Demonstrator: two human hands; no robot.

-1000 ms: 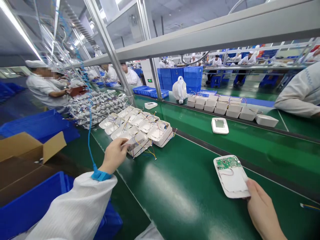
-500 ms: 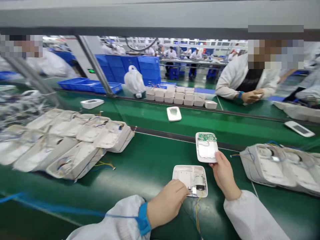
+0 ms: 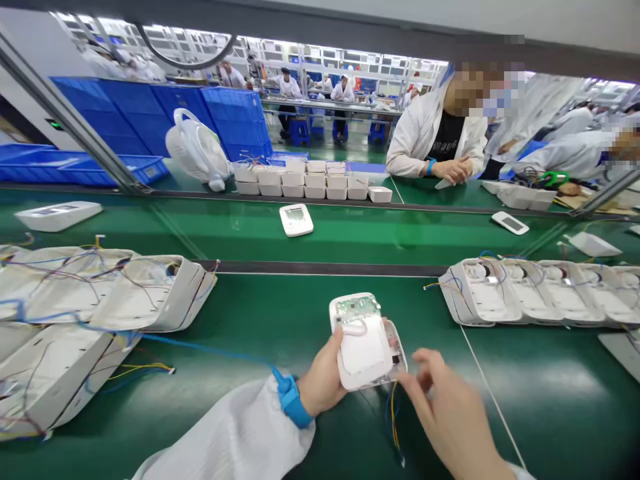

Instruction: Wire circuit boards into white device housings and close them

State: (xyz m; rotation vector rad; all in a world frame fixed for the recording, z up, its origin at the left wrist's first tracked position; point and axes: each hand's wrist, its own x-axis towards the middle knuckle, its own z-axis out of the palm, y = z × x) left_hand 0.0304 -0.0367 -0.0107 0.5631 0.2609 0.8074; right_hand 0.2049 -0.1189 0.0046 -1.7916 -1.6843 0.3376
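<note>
My left hand (image 3: 325,373) grips a white plastic cover (image 3: 367,353), thumb on its front edge. A green circuit board (image 3: 357,307) shows along the cover's upper end. Behind the cover, partly hidden by it, is a second white housing half (image 3: 400,333) with a dark part inside. Whether my left fingers also hold this half cannot be seen. Coloured wires (image 3: 394,420) hang from its lower edge. At the lower right corner of the housing half is my right hand (image 3: 445,400), slightly blurred, thumb tip at the edge and index finger apart from it.
Open white housings with loose wires stand at left (image 3: 150,293) and right (image 3: 480,293). A blue wrist cord (image 3: 200,347) crosses the bench. Beyond the dark rail lie a white unit with a screen (image 3: 296,220) and stacked white boxes (image 3: 305,180). A co-worker (image 3: 435,143) sits opposite.
The cover has passed from my right hand to my left and now overlaps the housing half. My right hand has moved down to that half's corner. The view has shifted to the right.
</note>
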